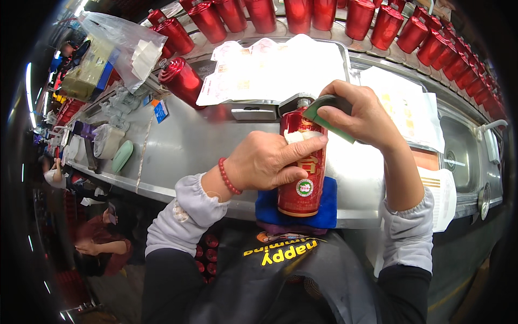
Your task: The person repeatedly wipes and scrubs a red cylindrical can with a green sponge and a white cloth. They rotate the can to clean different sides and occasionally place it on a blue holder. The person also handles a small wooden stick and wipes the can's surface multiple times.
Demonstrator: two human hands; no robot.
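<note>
A red glossy bottle (301,200) with gold lettering and a round white-and-green emblem lies in front of me, its neck pointing away. Its base rests over a folded blue cloth (328,202) at the counter's near edge. My left hand (269,160), with a red bead bracelet, lies across the bottle, index finger stretched over it and thumb against its side. Under those fingers is a crumpled white piece (298,136), perhaps cloth. My right hand (360,113) pinches a flat green scraper or pad (332,128) with a dark side; its corner is at the bottle's shoulder.
White printed label sheets (279,73) lie on a tray ahead, more sheets (398,107) to the right. Several red bottles (299,16) line a curved conveyor. Another bottle (182,83) leans at left. A sink (457,146) is at right, a green oval object (122,156) at left.
</note>
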